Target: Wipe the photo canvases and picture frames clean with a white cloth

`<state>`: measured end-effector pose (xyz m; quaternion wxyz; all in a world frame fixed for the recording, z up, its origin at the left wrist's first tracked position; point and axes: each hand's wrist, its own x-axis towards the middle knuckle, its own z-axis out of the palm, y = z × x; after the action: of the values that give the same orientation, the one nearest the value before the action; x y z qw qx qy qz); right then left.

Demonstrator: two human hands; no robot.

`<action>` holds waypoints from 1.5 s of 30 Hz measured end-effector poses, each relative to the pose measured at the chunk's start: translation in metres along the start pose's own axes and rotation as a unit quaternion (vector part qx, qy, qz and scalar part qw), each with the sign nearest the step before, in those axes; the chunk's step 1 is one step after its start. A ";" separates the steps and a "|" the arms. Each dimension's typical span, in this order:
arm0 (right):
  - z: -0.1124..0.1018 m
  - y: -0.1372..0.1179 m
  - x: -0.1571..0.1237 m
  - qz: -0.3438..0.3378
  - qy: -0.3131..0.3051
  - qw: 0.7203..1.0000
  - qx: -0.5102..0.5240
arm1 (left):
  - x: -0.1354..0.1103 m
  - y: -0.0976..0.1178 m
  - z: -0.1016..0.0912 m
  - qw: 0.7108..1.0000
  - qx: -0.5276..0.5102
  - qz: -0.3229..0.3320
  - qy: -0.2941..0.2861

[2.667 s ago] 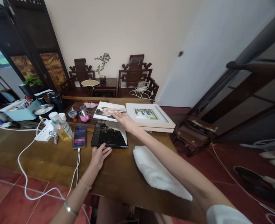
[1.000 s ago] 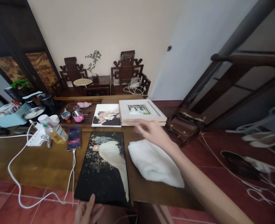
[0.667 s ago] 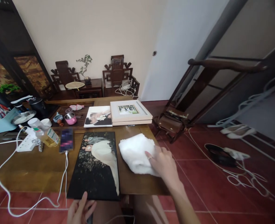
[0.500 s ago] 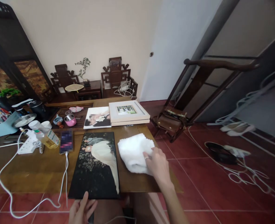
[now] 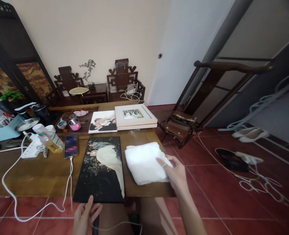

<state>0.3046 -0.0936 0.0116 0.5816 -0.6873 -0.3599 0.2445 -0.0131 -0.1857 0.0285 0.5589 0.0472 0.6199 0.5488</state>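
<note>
A dark photo panel [image 5: 101, 169] showing a couple in wedding clothes lies flat at the front edge of the wooden table [image 5: 46, 176]. My left hand [image 5: 87, 212] grips its near edge, thumb on top and fingers beneath. To the right of the panel is a folded white towel [image 5: 145, 163]. The right edge of that towel is pinched between the thumb and fingers of my right hand [image 5: 175, 173], a ring showing on one finger.
Behind the panel lie another photo panel [image 5: 102, 122] and stacked pale frames [image 5: 136, 116]. A phone [image 5: 71, 146] on a charging cable, an oil-coloured bottle [image 5: 52, 143], a power strip [image 5: 32, 148] and a pink cup [image 5: 74, 124] stand left. A wooden chair [image 5: 208, 85] holds a brown bag [image 5: 178, 126].
My right hand has shifted slightly right and now pinches the towel's right edge. The towel looks flatter and more spread out. My left hand keeps its hold on the panel.
</note>
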 end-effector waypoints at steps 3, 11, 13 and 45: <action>-0.005 -0.007 0.000 0.035 -0.049 0.996 0.066 | -0.003 0.002 0.002 1.000 -0.003 -0.001 0.004; -0.018 -0.016 -0.001 0.083 -0.134 0.976 0.151 | 0.003 -0.002 -0.003 1.000 0.001 0.007 -0.009; -0.017 -0.017 0.001 0.109 -0.107 0.975 0.162 | 0.003 -0.001 -0.003 1.000 0.001 0.008 -0.014; 0.026 0.001 -0.072 -0.386 -0.072 0.858 -0.331 | 0.007 -0.006 0.004 0.998 0.024 0.043 0.038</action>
<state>0.2402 -0.1334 -0.0004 0.3402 -0.6254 -0.6971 -0.0846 -0.0093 -0.1807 0.0209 0.5096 0.0661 0.6509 0.5587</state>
